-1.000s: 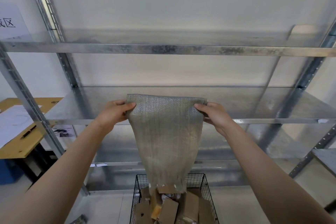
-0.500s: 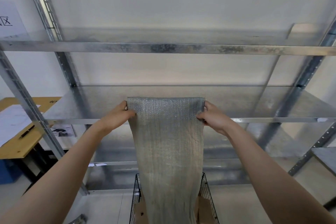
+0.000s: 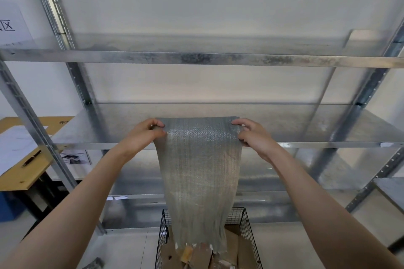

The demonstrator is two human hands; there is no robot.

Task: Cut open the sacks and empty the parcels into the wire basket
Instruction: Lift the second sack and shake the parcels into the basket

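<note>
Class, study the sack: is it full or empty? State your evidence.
Empty, it seems: the sack hangs flat and limp between the left hand and right hand, its lower end over parcels in the basket.

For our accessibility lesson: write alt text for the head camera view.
A left hand and a right hand grip the top corners of a grey woven sack, its lower end hanging over brown cardboard parcels in a black wire basket, before galvanised steel shelving.

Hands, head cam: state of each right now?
left hand: closed, pinching the sack at its upper left corner.
right hand: closed, pinching the sack at its upper right corner.
</note>
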